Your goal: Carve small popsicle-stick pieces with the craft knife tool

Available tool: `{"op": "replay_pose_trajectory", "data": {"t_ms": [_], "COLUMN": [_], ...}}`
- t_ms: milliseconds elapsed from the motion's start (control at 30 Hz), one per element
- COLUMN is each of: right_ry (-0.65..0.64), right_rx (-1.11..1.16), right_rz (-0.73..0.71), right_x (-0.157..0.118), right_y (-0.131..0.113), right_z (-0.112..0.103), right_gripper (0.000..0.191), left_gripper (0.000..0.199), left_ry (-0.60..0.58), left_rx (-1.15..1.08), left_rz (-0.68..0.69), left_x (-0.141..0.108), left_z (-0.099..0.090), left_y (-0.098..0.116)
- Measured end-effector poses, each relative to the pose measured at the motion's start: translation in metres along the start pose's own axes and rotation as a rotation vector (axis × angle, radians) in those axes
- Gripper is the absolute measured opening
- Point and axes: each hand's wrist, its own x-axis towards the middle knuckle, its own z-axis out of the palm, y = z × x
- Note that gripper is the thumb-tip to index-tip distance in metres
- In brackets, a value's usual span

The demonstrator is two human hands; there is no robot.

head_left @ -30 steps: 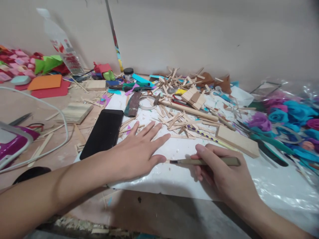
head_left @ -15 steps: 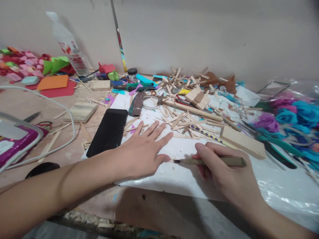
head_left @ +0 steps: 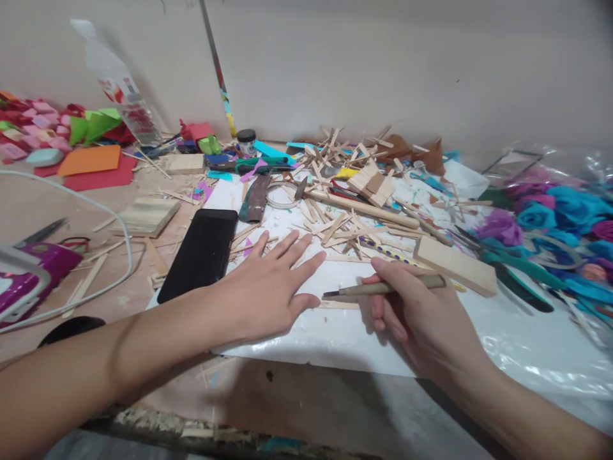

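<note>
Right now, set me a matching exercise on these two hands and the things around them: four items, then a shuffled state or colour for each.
1. left hand
2. right hand
3. phone
4. bottle

A. clear, with red on its label
B. holding a wooden-handled tool
C. black and lying flat
D. palm down, fingers spread

Pairs: 1-D, 2-B, 3-C, 4-A

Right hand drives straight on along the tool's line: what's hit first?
Probably the left hand, at its thumb tip, just ahead of the wooden-handled tool in the right hand; relative height is unclear.
</note>
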Motion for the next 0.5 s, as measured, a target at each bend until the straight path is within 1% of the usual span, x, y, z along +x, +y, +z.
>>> {"op": "replay_pose_trajectory", "data": {"t_ms": [133,233,367,500], "right_ry": [0.021,0.019,0.020,0.032], "right_rx": [0.022,-0.012,-0.103,-0.241], "right_rz": [-0.020,-0.033,-0.070,-0.150], "right_x": [0.000,0.000,-0.001,-0.010], "right_y": [0.003,0.007,0.007,-0.001], "right_z": [-0.004,-0.006,-0.006,-0.004], "right_gripper": [0.043,0.043,0.045,0.049], "left_gripper": [0.068,0.069,0.070,0.071], "left_ry": [-0.020,-0.028,-0.014,0.001], "left_rx": [0.001,-0.005,-0.007,0.002], "left_rz": [-0.009,-0.013,-0.011,-0.006], "left_x": [0.000,0.000,-0.001,0.000], "left_z": [-0.003,-0.005,-0.004,-0.003], "left_y": [0.000,-0.001,-0.001,-0.001]}}
